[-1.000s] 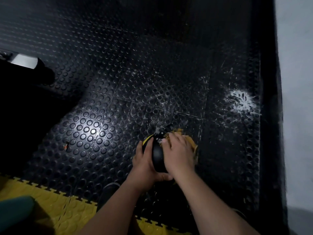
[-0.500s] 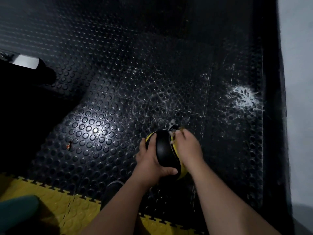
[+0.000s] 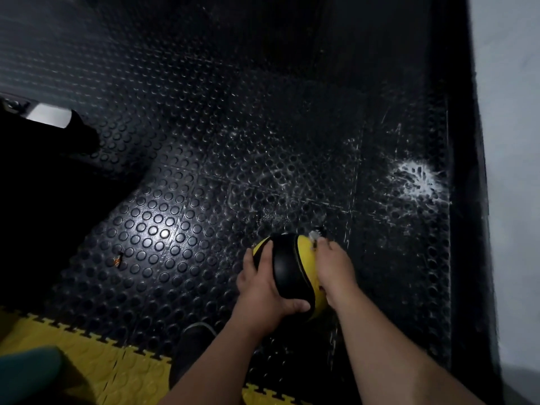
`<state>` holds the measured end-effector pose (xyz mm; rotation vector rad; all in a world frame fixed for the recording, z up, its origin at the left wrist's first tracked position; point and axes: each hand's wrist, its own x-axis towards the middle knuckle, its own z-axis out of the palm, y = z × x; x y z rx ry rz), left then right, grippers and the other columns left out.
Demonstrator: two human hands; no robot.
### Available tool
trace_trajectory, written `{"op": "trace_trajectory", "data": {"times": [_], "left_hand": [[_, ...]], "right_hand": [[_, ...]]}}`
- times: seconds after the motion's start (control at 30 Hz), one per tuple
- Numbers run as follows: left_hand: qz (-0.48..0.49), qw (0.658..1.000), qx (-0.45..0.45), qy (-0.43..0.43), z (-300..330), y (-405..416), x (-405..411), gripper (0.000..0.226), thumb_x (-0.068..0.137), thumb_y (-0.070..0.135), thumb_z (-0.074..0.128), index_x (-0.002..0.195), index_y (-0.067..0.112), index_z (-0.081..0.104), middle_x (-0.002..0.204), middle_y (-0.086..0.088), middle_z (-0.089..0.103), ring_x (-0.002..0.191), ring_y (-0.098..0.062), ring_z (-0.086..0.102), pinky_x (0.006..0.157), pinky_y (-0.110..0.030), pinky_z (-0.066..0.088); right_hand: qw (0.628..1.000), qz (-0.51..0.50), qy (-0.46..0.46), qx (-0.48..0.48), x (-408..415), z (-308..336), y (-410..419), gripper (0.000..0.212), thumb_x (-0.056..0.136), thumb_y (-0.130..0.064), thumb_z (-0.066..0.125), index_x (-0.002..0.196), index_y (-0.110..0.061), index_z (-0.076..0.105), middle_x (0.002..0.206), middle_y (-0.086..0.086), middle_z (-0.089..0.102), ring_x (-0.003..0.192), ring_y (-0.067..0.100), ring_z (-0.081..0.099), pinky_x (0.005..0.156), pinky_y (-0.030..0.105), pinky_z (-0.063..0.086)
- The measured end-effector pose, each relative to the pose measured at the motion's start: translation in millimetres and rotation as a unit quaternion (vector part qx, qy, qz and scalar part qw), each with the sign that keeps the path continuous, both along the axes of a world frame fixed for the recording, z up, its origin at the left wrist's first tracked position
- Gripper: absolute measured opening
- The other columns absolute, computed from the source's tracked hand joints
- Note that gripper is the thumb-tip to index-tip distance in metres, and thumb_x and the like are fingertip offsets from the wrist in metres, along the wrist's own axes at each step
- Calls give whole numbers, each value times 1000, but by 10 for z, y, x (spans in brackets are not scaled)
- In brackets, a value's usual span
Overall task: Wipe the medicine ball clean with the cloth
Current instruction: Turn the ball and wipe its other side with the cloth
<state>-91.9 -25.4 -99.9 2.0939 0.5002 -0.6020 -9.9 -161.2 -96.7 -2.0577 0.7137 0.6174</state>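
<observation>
Low on the black studded floor mat (image 3: 204,141), a little right of the middle of the view, sits the medicine ball (image 3: 292,270), a black-and-yellow sphere with a broad black band running over its top and yellow panels on either side. The left hand (image 3: 260,290) cups the ball's near left side, fingers spread up over the yellow edge and the thumb curled round the lower front of the black band, so it holds the ball firmly. The right hand (image 3: 333,267) lies against the ball's right yellow panel, its fingers bent over the far side; only a small pale scrap of the cloth (image 3: 314,236) shows past the fingertips at the ball's upper right, and how the fingers close on it under the palm cannot be made out. Both bare forearms reach in from the bottom edge. Just below the ball, between the arms, the dark toe of a shoe (image 3: 193,337) rests on the mat. White scuffs and streaks mark the studs beyond the ball, and a brighter white splatter (image 3: 415,179) lies well off to the right, near the mat's raised edge. Yellow interlocking tiles (image 3: 96,363) border the mat at lower left, with a teal shape (image 3: 26,372) in the corner. A pale wall (image 3: 508,141) runs down the right side.
</observation>
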Motion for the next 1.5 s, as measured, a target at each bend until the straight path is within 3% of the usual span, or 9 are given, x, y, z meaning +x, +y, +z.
{"op": "trace_trajectory", "data": {"times": [0.17,0.37,0.5,0.67,0.77,0.87,1.1,1.27,1.5], "left_hand": [[2,1000,-4,-3,-72,101,29,134,57,48,93,154,55,1,166,9,-13,150,-38,12,120,-49,23],[5,1000,-6,5,-18,52,50,135,55,49,95,153,55,2,165,9,-15,150,-35,9,120,-51,24],[9,1000,-22,-5,-110,192,50,133,54,54,91,151,57,1,166,4,-8,150,-39,15,120,-52,24],[6,1000,-12,1,-12,32,43,136,56,48,95,154,54,1,165,10,-15,151,-34,7,120,-50,22],[13,1000,-14,-5,-37,92,60,136,50,57,92,153,55,3,166,6,-9,150,-37,15,120,-51,24],[19,1000,-17,-11,-92,146,54,133,42,66,82,151,56,5,166,3,-4,149,-39,22,121,-50,27],[11,1000,-14,-5,-22,62,66,138,49,55,94,153,54,4,166,7,-8,150,-36,14,121,-51,25],[35,998,-46,-22,-135,207,43,126,37,66,83,137,70,6,164,4,2,148,-34,24,120,-54,31],[31,998,-50,-11,-57,126,66,137,40,62,90,147,62,5,162,17,-5,150,-33,17,120,-57,29]], "right_hand": [[966,186,-152,-91,-456,32,220,54,103,-50,32,151,-28,45,160,-7,35,151,23,25,125,44,21],[999,26,-41,-8,-77,-11,57,46,103,-56,30,118,-27,62,123,7,64,109,30,62,89,42,52],[963,204,-161,-77,-458,111,303,51,106,-45,32,155,-30,39,161,-15,28,156,18,13,127,37,10],[999,-38,9,37,-25,-139,-79,49,104,-49,31,127,-19,60,128,11,64,116,33,58,101,50,48],[998,43,-45,-18,-220,20,95,49,105,-54,31,132,-23,58,135,5,60,123,29,55,105,46,45],[975,159,-143,-66,-604,133,252,54,108,-42,34,158,-23,33,167,-7,21,155,17,13,126,39,14],[997,-58,-34,26,-149,-47,54,46,106,-45,32,131,-18,59,130,12,62,117,32,57,104,49,46],[983,103,-149,-26,-644,52,318,52,109,-37,33,159,-23,31,168,-7,16,157,19,6,128,44,7],[985,-124,-25,117,-210,-213,-21,44,99,-47,33,117,-22,64,120,11,67,108,30,62,90,45,53]]}}
